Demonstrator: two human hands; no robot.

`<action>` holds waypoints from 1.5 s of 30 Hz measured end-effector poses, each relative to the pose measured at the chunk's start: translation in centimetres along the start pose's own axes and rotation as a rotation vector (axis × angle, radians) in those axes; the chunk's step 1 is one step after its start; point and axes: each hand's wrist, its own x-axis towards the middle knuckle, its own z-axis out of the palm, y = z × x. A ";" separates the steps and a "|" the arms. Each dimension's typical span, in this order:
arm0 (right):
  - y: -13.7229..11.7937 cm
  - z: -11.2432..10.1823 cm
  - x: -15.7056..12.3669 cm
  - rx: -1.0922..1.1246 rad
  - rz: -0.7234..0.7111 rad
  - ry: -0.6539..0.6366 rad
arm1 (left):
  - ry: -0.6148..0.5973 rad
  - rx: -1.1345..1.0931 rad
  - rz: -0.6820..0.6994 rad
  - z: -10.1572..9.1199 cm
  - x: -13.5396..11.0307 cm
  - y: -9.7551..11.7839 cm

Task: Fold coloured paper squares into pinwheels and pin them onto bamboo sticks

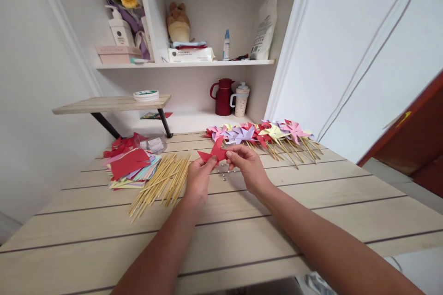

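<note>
A red paper pinwheel [217,149] without a stick is held up over the middle of the table, its pointed blades sticking out to the left and upward. My left hand [200,176] pinches its lower left side between thumb and fingers. On its right side, my right hand [246,164] grips the paper with thumb and fingertips. Small shiny beads or pins [224,176] lie on the wood just below and between the hands. To the left of my left hand is a loose pile of thin wooden sticks [159,184].
Finished pinwheels on sticks [273,134] lie in a heap at the back right. Stacked coloured paper [129,164] and a clear plastic box [154,144] sit at the left, near a small raised shelf [110,103]. A red jug [224,97] and a cup [241,100] stand behind.
</note>
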 end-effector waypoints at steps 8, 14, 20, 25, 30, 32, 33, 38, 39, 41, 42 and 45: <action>-0.4 0.6 -0.4 -0.055 -0.001 -0.018 | -0.005 -0.039 0.027 -0.2 0.2 0.0; -0.5 0.4 -0.4 -0.140 -0.067 -0.037 | -0.030 -0.055 0.024 0.0 0.0 0.2; -0.3 0.1 -0.4 -0.207 -0.119 -0.105 | -0.033 -0.057 0.014 0.0 -0.1 0.3; -0.3 0.2 -0.5 -0.231 -0.193 -0.152 | -0.043 -0.058 0.020 0.0 -0.1 0.2; -0.5 0.4 -0.7 -0.315 -0.232 -0.141 | -0.063 -0.068 0.003 0.0 -0.3 0.4; -0.5 0.4 -0.6 -0.311 -0.184 -0.127 | -0.065 -0.063 -0.002 0.0 -0.3 0.5; -0.5 0.3 -0.6 -0.297 -0.157 -0.118 | -0.066 -0.060 -0.001 0.1 -0.4 0.5; -0.3 0.2 -0.4 -0.241 -0.056 -0.066 | -0.083 -0.041 0.008 0.2 -0.5 0.5; -0.4 0.2 -0.4 -0.238 -0.048 -0.063 | -0.085 -0.037 0.005 0.2 -0.5 0.5; -0.4 0.2 -0.4 -0.230 -0.037 -0.066 | -0.084 -0.037 0.000 0.2 -0.5 0.4; -0.5 0.3 -0.4 -0.221 -0.031 -0.073 | -0.084 -0.036 -0.005 0.2 -0.5 0.4; -0.6 0.4 -0.5 -0.179 -0.007 -0.087 | -0.083 -0.031 -0.009 0.2 -0.4 0.2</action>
